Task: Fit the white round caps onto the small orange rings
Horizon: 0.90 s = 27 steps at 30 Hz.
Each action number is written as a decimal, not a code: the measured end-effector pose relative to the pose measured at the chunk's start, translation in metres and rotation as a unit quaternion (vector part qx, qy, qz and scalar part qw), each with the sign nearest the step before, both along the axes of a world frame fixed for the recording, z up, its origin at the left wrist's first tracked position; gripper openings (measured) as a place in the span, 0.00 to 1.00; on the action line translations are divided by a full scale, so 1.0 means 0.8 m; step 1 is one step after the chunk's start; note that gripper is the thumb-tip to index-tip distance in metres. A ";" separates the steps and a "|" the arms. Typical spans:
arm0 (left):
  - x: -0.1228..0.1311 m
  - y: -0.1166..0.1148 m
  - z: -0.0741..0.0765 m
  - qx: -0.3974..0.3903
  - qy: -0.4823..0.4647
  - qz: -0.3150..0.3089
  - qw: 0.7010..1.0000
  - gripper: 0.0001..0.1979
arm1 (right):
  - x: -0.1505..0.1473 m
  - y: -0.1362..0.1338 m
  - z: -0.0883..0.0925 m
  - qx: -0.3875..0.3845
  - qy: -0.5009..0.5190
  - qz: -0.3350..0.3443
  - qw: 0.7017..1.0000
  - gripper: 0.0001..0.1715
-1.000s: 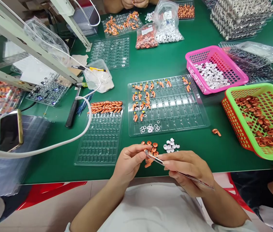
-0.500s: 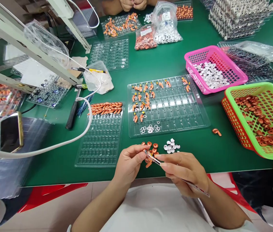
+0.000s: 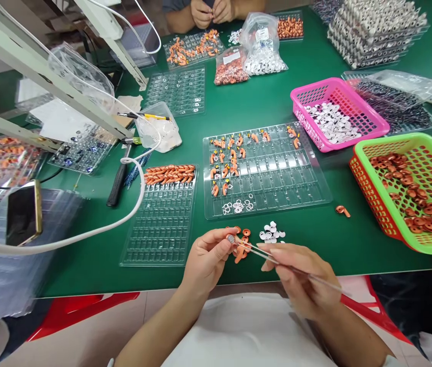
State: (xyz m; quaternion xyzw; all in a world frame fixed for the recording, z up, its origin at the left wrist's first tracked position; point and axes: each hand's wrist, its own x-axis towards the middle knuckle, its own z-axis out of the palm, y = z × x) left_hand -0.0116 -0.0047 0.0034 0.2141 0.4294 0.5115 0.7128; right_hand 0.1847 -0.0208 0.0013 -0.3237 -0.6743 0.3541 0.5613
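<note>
My left hand [image 3: 206, 260] pinches a small earbud part with a round silver face [image 3: 231, 238] between thumb and fingertips. In my right hand [image 3: 309, 278] is a pair of metal tweezers [image 3: 262, 253], its tips slightly apart and just to the right of that part; whether they touch it I cannot tell. Orange earbud shells [image 3: 246, 232] lie on the table behind and under the fingers. A small pile of white round discs [image 3: 270, 234] is beyond my right hand. Behind these lies a clear tray [image 3: 288, 196] with orange earbuds and white rings in it.
To the right stand a pink basket [image 3: 382, 125] of white pieces and a green basket [image 3: 403, 250] of orange shells. A single orange earbud [image 3: 342, 210] lies nearby. On the left are a partly filled tray [image 3: 155, 239], a hammer [image 3: 118, 181], a phone [image 3: 24, 213] and a white cable [image 3: 86, 238].
The tweezers have drawn back to the right from the held part, and their arms have spread. My right hand has moved slightly right and down. The part's silver face now shows.
</note>
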 end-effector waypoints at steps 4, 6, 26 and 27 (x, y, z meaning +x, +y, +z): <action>0.000 0.000 -0.001 0.028 0.023 0.001 0.999 0.10 | -0.004 -0.008 -0.005 -0.140 0.100 -0.015 0.985 0.20; 0.001 0.001 0.000 0.049 0.030 -0.005 0.998 0.09 | -0.007 -0.011 -0.007 -0.159 0.116 -0.014 0.980 0.19; -0.005 -0.006 -0.012 0.079 0.122 0.016 0.989 0.10 | -0.014 -0.010 -0.014 -0.139 0.050 -0.023 0.989 0.20; -0.005 -0.007 -0.013 0.085 0.132 0.017 0.987 0.10 | -0.014 -0.010 -0.014 -0.137 0.054 -0.021 0.989 0.21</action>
